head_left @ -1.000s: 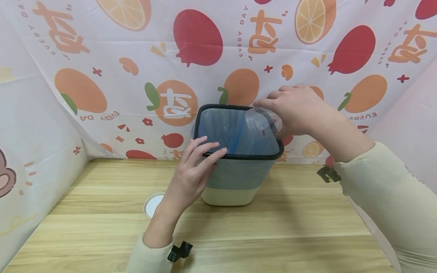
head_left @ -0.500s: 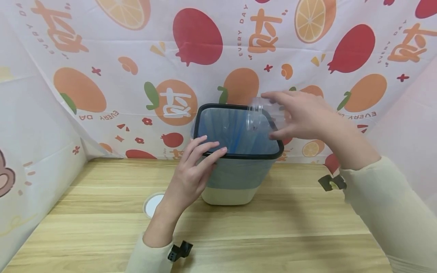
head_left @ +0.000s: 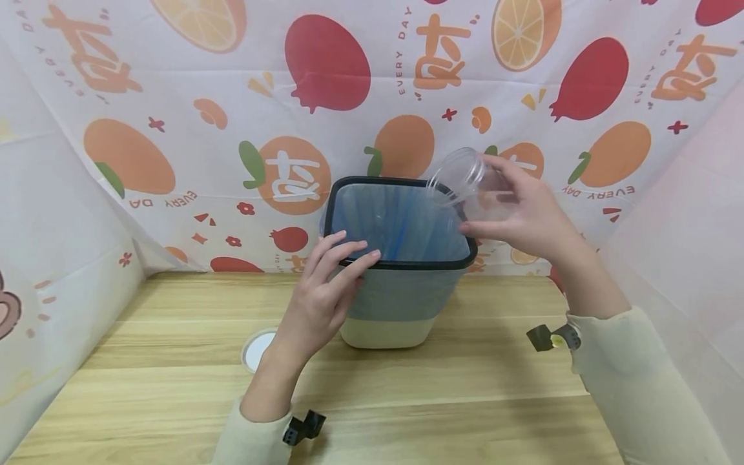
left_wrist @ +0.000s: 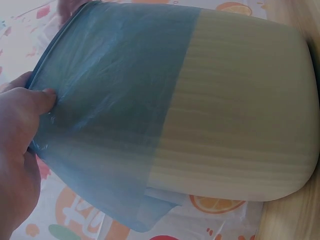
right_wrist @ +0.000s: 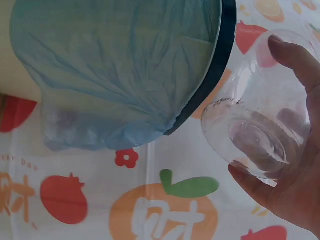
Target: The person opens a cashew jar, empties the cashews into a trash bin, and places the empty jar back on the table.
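A cream bin (head_left: 386, 332) stands on the table, lined with a translucent blue bag (head_left: 407, 294) held under a black rim ring (head_left: 407, 265). My left hand (head_left: 322, 294) grips the bin's near-left rim, fingers over the edge and thumb (left_wrist: 46, 100) against the outside. In my right hand (head_left: 531, 213) is a clear plastic jar (head_left: 462, 177) with a ridged mouth, tilted toward the upper left above the bin's right rim. Dark specks dot the jar (right_wrist: 250, 130) near its base in the right wrist view. No contents show inside the bin beyond the blue lining.
A round white lid-like disc (head_left: 256, 352) lies on the wooden table (head_left: 465, 400), partly behind my left forearm. Close behind the bin hangs a fruit-print cloth (head_left: 372, 97), with a pale cloth wall on either side.
From mouth-down over the bin, the jar has turned through level until its mouth points up and left. My right hand has shifted slightly lower and to the right; my left hand keeps its grip.
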